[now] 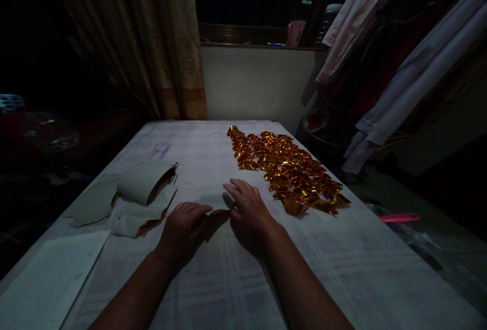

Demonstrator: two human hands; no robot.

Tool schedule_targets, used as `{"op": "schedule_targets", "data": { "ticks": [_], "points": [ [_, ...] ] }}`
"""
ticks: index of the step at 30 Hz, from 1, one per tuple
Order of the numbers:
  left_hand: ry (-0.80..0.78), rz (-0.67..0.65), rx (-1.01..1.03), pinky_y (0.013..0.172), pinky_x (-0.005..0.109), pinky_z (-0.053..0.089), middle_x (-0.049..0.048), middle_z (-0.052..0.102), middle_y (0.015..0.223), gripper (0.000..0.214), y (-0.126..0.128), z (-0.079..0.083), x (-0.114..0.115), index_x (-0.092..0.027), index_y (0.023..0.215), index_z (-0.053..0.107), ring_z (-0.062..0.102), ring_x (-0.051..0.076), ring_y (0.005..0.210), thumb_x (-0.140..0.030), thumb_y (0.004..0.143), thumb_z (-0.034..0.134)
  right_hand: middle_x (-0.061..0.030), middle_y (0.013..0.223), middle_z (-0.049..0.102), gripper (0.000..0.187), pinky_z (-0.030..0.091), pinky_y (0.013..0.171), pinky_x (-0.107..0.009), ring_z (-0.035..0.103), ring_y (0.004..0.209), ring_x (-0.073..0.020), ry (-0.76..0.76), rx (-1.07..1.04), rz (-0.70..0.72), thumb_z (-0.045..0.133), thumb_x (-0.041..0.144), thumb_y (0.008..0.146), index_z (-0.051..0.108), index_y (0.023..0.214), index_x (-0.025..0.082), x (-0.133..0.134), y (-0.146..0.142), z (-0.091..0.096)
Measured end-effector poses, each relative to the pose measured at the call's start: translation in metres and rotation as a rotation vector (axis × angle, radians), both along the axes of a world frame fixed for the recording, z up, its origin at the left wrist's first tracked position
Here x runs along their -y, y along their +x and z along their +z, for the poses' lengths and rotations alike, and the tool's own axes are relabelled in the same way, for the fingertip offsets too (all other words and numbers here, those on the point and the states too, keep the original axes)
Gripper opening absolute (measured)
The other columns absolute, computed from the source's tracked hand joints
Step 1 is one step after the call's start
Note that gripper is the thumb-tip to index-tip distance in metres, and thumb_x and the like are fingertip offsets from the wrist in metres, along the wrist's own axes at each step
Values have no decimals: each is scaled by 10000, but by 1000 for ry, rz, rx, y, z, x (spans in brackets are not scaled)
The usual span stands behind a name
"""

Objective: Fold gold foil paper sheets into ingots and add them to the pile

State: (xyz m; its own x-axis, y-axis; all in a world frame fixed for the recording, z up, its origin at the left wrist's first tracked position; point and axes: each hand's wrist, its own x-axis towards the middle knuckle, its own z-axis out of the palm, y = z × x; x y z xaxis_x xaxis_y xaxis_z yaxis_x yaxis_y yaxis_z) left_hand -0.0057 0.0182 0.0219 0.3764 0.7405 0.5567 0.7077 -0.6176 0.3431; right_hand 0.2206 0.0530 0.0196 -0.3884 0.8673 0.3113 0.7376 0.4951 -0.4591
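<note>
Both my hands rest on a sheet of foil paper [213, 202], pale side up, lying flat on the table [228, 279]. My left hand [182, 226] has its fingers curled and pressed on the sheet's near edge, where a gold underside shows. My right hand [247, 208] lies flat on the sheet with fingers stretched forward. To the right lies a pile of several folded gold foil pieces [289, 170]. To the left sits a stack of unfolded sheets [142, 188], its top ones curling up.
A white paper [49, 279] lies at the table's near left corner. A curtain [152, 41] hangs behind the table at the left, clothes [399, 76] hang at the right. A pink-handled tool [399, 217] lies beyond the table's right edge. The surroundings are dark.
</note>
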Motion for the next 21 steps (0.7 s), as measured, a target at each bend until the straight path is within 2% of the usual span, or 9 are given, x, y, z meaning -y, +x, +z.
{"op": "schedule_targets", "data": {
  "ticks": [1, 3, 6, 8, 11, 13, 17, 21],
  "points": [
    [-19, 19, 2, 757, 349, 545, 59, 769, 895, 229, 5, 0, 2, -232, 1033, 696, 711, 216, 798, -370, 968, 526, -107, 1526, 490, 692, 318, 1136, -492, 402, 1419, -293, -1, -8, 67, 695, 140, 757, 554, 1419, 284, 7, -2, 3],
    [-60, 59, 6, 763, 348, 540, 51, 762, 907, 228, 12, -1, 6, -232, 1083, 662, 705, 222, 808, -391, 954, 561, -76, 1425, 600, 556, 334, 1121, -462, 447, 1389, -285, -20, -41, 148, 705, 170, 770, 646, 1308, 296, 17, -6, 6],
    [-114, 26, -9, 785, 352, 539, 39, 747, 887, 256, 16, -7, 9, -236, 1133, 627, 695, 228, 821, -353, 905, 626, -28, 1132, 755, 311, 434, 1000, -355, 639, 1147, -231, -121, -91, 193, 651, 114, 779, 764, 1016, 280, 24, -6, 4],
    [-146, -43, -31, 846, 369, 534, 54, 749, 956, 263, 13, -10, 7, -236, 1128, 632, 694, 236, 899, -267, 867, 628, -4, 998, 775, 337, 480, 878, -287, 696, 969, -190, -204, -157, 186, 582, 49, 746, 776, 916, 266, 23, -2, -1],
    [-193, -125, -39, 930, 387, 515, 64, 744, 1078, 291, 2, -9, 3, -238, 1069, 666, 680, 240, 1022, -154, 811, 562, 28, 925, 775, 396, 502, 803, -262, 707, 892, -178, -290, -315, 176, 525, 37, 706, 780, 888, 280, 21, 8, -7],
    [-237, -136, -35, 897, 369, 524, 50, 751, 1026, 293, -3, -6, 1, -240, 1027, 685, 687, 227, 980, -142, 804, 523, 23, 923, 772, 346, 510, 791, -270, 703, 887, -190, -338, -411, 172, 546, 79, 716, 781, 883, 270, 22, 15, -9],
    [-281, -66, -55, 761, 336, 515, 47, 732, 854, 228, -2, 1, 4, -223, 944, 703, 677, 215, 815, -216, 870, 488, 4, 803, 732, 232, 483, 645, -250, 648, 711, -171, -455, -505, 105, 666, 259, 769, 760, 978, 223, 26, 22, -2],
    [-331, -7, -61, 778, 338, 487, 47, 743, 872, 225, 12, 6, 9, -224, 967, 704, 678, 221, 823, -306, 920, 501, 9, 758, 705, 157, 465, 653, -247, 628, 704, -157, -387, -530, -3, 626, 325, 826, 729, 865, 213, 25, 22, 6]
  ]
}}
